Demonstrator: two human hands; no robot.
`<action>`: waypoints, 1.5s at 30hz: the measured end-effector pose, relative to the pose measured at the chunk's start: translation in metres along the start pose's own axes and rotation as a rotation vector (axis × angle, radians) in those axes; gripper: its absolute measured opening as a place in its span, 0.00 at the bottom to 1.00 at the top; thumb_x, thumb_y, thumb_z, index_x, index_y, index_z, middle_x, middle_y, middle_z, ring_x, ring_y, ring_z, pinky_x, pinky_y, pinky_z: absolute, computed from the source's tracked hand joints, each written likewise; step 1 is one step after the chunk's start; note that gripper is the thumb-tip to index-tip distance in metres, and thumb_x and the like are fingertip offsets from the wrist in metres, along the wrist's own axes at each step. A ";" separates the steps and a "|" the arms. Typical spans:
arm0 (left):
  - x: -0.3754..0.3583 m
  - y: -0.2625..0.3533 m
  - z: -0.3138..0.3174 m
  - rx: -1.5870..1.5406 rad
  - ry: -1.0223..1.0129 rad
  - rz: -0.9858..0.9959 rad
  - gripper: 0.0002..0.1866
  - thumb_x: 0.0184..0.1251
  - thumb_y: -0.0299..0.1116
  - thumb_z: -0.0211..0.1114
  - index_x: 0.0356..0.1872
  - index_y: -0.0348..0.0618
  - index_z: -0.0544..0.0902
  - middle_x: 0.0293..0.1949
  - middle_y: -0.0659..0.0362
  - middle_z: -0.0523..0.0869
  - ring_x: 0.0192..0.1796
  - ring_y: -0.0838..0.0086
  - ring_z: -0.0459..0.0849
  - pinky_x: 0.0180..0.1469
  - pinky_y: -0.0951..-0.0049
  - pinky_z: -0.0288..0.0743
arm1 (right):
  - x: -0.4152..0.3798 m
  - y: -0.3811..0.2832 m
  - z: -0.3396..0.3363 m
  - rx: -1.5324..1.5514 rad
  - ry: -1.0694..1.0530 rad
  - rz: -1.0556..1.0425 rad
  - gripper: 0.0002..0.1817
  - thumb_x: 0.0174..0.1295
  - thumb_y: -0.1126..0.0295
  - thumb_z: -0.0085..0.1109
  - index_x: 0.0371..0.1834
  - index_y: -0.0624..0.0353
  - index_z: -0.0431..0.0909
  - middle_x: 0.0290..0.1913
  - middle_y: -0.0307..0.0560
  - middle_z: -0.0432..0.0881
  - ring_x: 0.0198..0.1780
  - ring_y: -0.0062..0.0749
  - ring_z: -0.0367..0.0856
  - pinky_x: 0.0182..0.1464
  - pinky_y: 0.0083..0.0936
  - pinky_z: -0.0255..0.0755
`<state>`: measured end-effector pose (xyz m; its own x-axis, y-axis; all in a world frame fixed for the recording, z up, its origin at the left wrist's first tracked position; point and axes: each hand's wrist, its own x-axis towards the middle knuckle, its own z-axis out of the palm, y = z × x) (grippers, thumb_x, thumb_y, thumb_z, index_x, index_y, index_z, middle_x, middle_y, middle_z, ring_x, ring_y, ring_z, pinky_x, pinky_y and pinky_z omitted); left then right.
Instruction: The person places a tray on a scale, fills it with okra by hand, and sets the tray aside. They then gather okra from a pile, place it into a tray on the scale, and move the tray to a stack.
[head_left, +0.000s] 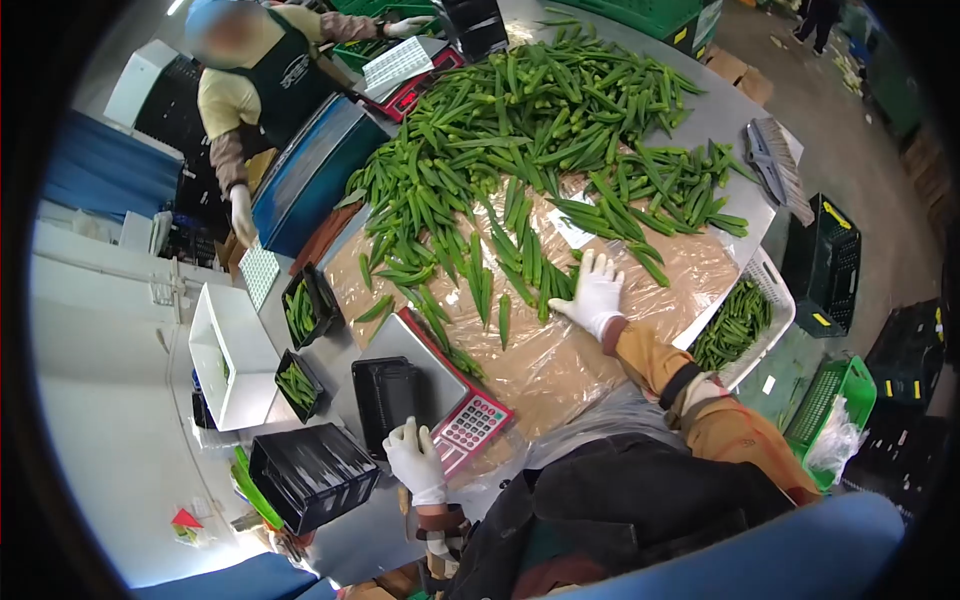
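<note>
My left hand, in a white glove, has its fingers bent over the near edge of an empty black plastic tray. The tray sits on the left part of the red digital scale, whose keypad faces me. My right hand, also gloved in white, is stretched out with its fingers spread. It lies at the near edge of the okra pods, with several pods beside the thumb. The big okra pile spreads over brown, plastic-wrapped cardboard on the metal table.
Two black trays of okra stand at left, near stacked black trays. A white basket of okra is at right. A brush lies on the table's right edge. Across the table, a co-worker stands near another scale.
</note>
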<state>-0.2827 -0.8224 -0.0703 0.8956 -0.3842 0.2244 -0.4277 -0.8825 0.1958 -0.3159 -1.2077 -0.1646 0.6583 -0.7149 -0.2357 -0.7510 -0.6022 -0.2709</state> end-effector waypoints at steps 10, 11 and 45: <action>0.092 0.113 0.108 -0.608 -0.179 0.087 0.18 0.66 0.27 0.65 0.57 0.35 0.81 0.50 0.45 0.85 0.55 0.51 0.82 0.59 0.60 0.75 | 0.016 0.003 0.017 -0.229 0.164 -0.211 0.51 0.44 0.50 0.76 0.70 0.65 0.65 0.47 0.48 0.77 0.50 0.40 0.77 0.48 0.39 0.72; 0.100 0.115 0.135 -0.528 -0.153 0.097 0.19 0.65 0.30 0.66 0.57 0.36 0.81 0.50 0.44 0.85 0.54 0.50 0.83 0.58 0.59 0.76 | 0.020 0.003 0.013 -0.234 0.153 -0.218 0.48 0.46 0.52 0.74 0.68 0.65 0.66 0.45 0.46 0.78 0.49 0.39 0.78 0.47 0.38 0.73; 0.193 0.213 0.202 -0.397 -0.162 0.159 0.22 0.56 0.27 0.70 0.51 0.32 0.74 0.49 0.41 0.77 0.51 0.45 0.77 0.57 0.55 0.72 | 0.098 0.107 -0.088 0.372 0.183 -0.020 0.29 0.52 0.65 0.69 0.59 0.57 0.73 0.44 0.59 0.85 0.47 0.56 0.84 0.49 0.44 0.77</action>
<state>-0.1765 -1.1395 -0.1777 0.8093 -0.5716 0.1351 -0.5467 -0.6491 0.5289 -0.3363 -1.3740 -0.1344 0.6274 -0.7759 -0.0660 -0.6461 -0.4714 -0.6003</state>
